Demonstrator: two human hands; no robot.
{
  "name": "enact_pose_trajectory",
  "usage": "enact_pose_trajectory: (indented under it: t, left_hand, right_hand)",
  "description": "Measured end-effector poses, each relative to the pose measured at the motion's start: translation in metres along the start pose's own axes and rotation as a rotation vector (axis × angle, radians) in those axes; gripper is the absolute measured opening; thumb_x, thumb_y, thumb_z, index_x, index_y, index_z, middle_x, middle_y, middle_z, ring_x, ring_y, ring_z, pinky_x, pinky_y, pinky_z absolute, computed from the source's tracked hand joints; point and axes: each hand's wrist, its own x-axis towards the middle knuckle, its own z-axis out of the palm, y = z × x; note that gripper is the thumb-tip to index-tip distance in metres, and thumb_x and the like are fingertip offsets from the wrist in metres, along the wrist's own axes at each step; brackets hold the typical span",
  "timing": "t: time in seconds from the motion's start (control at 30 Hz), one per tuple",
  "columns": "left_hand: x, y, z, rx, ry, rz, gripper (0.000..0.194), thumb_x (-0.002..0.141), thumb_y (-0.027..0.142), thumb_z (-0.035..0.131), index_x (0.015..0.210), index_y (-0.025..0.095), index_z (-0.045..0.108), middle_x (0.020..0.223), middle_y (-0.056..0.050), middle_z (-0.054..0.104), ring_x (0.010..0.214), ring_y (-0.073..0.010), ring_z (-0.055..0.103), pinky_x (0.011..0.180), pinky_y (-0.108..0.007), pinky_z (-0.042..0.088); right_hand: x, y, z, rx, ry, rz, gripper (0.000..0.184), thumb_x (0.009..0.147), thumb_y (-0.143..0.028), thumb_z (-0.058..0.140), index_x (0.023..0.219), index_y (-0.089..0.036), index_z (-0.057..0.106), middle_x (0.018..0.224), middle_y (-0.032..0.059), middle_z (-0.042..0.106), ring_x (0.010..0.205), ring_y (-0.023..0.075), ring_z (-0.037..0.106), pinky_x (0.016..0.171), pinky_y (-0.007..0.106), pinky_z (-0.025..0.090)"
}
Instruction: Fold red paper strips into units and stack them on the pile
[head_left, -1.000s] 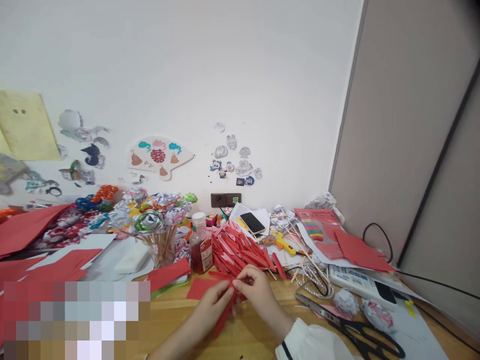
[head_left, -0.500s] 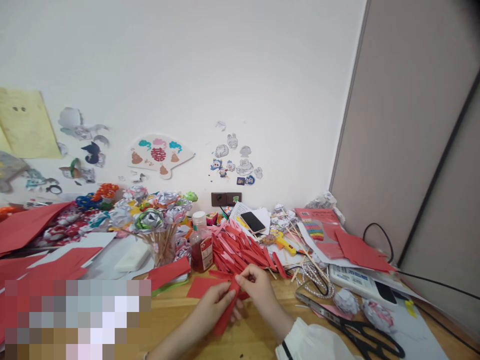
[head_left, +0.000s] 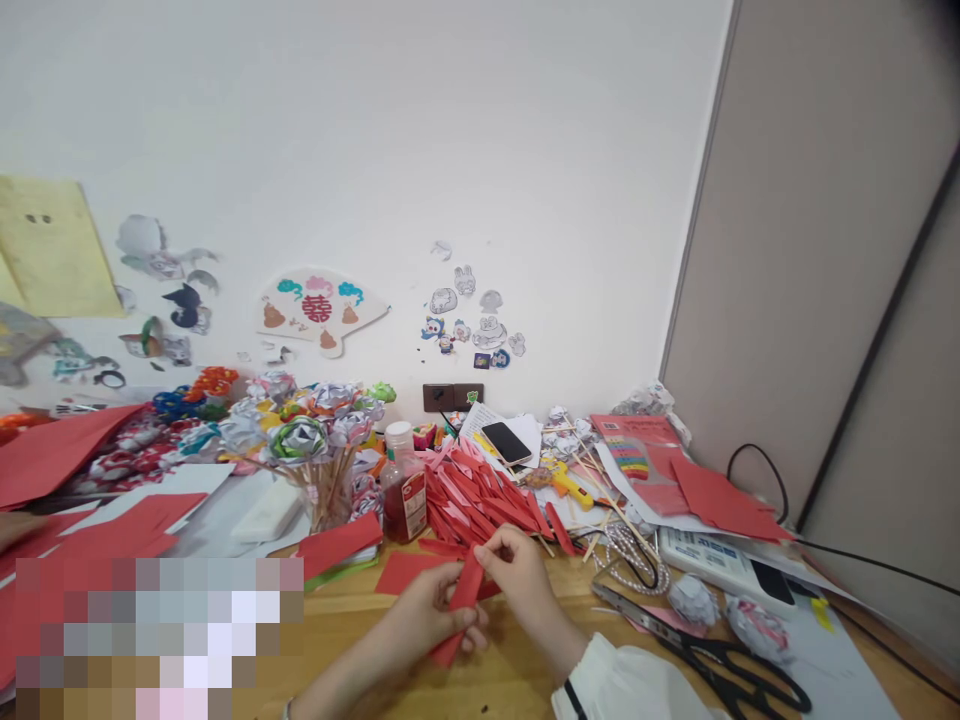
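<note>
Red strip [head_left: 466,588] is held between the two hands above the near middle of the wooden table [head_left: 517,675], slanting from its near-left end to its far-right end. The left hand [head_left: 427,612] is partly closed around its lower part, thumb laid across the front and fingers curled behind. The right hand [head_left: 521,575] is mostly closed, thumb and forefinger pinching the far end. Just beyond the left hand, a flat red sheet [head_left: 401,573] lies on the table. Farther off is a heap of red and pink strips [head_left: 472,492], with a bottle [head_left: 405,505] of dark red liquid just left of it. Left of the bottle are red paper [head_left: 339,541], sticks [head_left: 330,495] and paper flowers [head_left: 300,440]; more red sheets [head_left: 150,520] spread at the far left. Right of the heap are a phone [head_left: 506,443], a yellow glue gun [head_left: 571,486] and a beaded cord [head_left: 626,560]. Black-handled scissors [head_left: 720,655] lie near right, beside crumpled paper balls [head_left: 691,600]. On the far wall [head_left: 570,200] hangs a fan-shaped cutout [head_left: 292,310], left of small stickers [head_left: 489,333]. A blurred patch hides the near-left corner.
</note>
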Motion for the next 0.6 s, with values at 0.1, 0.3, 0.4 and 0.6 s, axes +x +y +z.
enact_pose_trajectory:
  t: [0.1,0.3,0.4,0.6]
  left_hand:
    - [-0.001,0.0,-0.003,0.057,0.007,-0.04,0.03,0.063,0.029,0.061,0.087,0.015,0.048,0.063,0.002,0.061,0.042,-0.0121,0.058,0.038,-0.021,0.043]
    - [0.001,-0.004,-0.007,0.122,0.058,-0.022,0.018,0.061,0.023,0.06,0.073,0.014,0.05,0.048,0.008,0.049,0.032,-0.0056,0.045,0.032,-0.017,0.038]
    - [0.003,-0.007,-0.009,0.146,0.044,0.0,0.016,0.06,0.017,0.058,0.074,0.014,0.051,0.049,0.008,0.048,0.033,-0.0041,0.043,0.031,-0.015,0.035]
    - [0.005,-0.007,-0.008,0.107,0.095,0.002,0.016,0.061,0.024,0.059,0.069,0.015,0.048,0.048,0.008,0.048,0.031,-0.0035,0.04,0.03,-0.015,0.03]
  right_hand:
    - [0.002,0.003,-0.002,-0.006,0.005,-0.012,0.02,0.067,-0.026,0.056,0.051,-0.015,0.05,0.054,-0.0023,0.045,0.054,0.0111,0.043,0.052,0.022,0.034]
    - [0.007,0.016,-0.005,0.025,0.059,0.028,0.022,0.068,-0.032,0.056,0.054,-0.016,0.05,0.055,-0.0017,0.047,0.054,0.012,0.044,0.053,0.023,0.035]
    - [0.008,0.021,-0.005,0.093,0.069,0.064,0.026,0.066,-0.038,0.058,0.055,-0.016,0.05,0.056,-0.0013,0.048,0.054,0.0127,0.045,0.051,0.023,0.036]
    - [0.007,0.015,-0.005,0.248,-0.055,0.115,0.03,0.066,-0.045,0.057,0.065,-0.015,0.052,0.057,-0.0017,0.049,0.051,0.0108,0.045,0.048,0.021,0.035]
